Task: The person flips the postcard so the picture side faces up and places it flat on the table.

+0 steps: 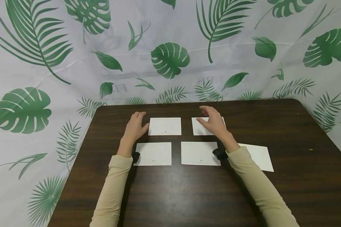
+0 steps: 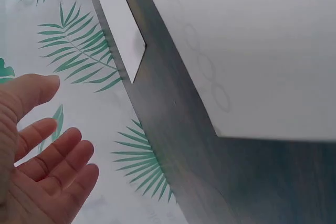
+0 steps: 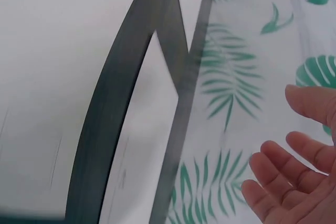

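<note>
Several white rectangular cards lie flat on the dark table. My left hand (image 1: 133, 128) hovers beside the back-left card (image 1: 165, 126), fingers loosely bent and nothing held. Below it is the front-left card (image 1: 154, 154). Over the back-right card (image 1: 200, 128), partly covering it, my right hand (image 1: 215, 122) is raised with thumb and fingers apart, also holding nothing. The front-middle card (image 1: 199, 153) lies by the right wrist, and the right sleeve hides part of a tilted card (image 1: 260, 156). Both wrist views show spread fingers, the left hand (image 2: 50, 166) and the right hand (image 3: 299, 169).
The dark wood table (image 1: 176, 195) reaches back to a white cloth (image 1: 130, 69) printed with green leaves. Black wrist devices (image 1: 220, 154) sit on both wrists. A small yellowish speck (image 1: 311, 149) lies on the table's right side.
</note>
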Demonstrator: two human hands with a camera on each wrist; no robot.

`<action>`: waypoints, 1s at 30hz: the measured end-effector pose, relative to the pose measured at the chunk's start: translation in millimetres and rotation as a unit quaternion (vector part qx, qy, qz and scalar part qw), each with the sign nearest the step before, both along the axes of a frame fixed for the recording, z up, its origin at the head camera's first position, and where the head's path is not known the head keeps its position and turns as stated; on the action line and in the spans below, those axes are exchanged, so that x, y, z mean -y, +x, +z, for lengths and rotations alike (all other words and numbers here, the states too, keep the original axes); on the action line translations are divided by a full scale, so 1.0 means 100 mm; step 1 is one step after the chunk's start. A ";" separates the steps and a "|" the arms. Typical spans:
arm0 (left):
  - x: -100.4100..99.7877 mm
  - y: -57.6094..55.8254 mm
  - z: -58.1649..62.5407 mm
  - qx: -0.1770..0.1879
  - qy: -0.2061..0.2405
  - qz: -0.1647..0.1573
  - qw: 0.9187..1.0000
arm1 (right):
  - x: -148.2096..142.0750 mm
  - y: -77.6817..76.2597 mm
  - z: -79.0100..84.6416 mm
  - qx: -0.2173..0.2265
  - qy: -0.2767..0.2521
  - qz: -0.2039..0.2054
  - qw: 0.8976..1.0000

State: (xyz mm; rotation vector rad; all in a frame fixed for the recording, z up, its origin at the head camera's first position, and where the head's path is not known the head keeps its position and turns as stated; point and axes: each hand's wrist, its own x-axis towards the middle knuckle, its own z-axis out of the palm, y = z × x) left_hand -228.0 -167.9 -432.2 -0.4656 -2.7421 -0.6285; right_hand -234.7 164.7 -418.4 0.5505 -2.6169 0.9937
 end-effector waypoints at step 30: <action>-0.24 -0.25 -0.01 0.291 0.166 0.170 0.927 | 0.76 -0.24 -0.15 0.377 -0.185 -0.030 0.907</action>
